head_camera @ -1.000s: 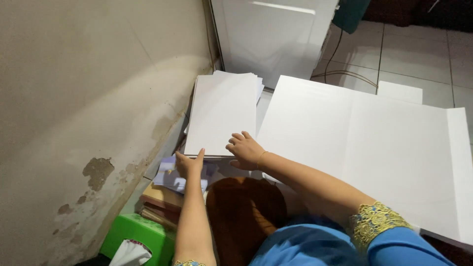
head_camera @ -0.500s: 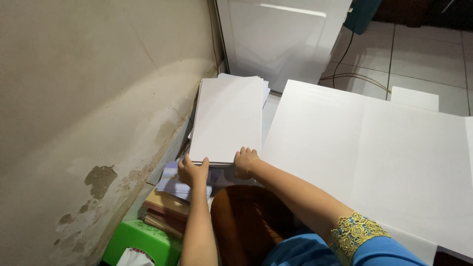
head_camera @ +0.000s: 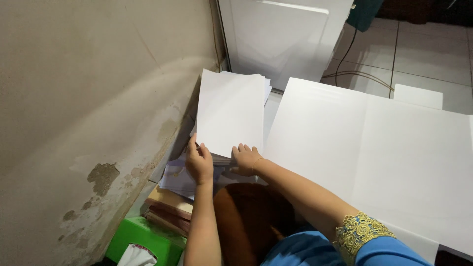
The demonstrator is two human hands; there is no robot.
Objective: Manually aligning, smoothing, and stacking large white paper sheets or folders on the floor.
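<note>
Your left hand (head_camera: 198, 164) grips the near left corner of the stack of white paper (head_camera: 230, 112), with the thumb on top and the fingers under the edge. Your right hand (head_camera: 245, 159) holds the near right corner of the same stack, fingers curled over its edge. The stack lies on the floor close to the stained wall (head_camera: 93, 108), just in front of a white door (head_camera: 283, 37). To the right of it lies a large white board (head_camera: 374, 152), just beside the stack. Near your left forearm there are some books (head_camera: 167, 207) and a green tissue box (head_camera: 143, 241).
</note>
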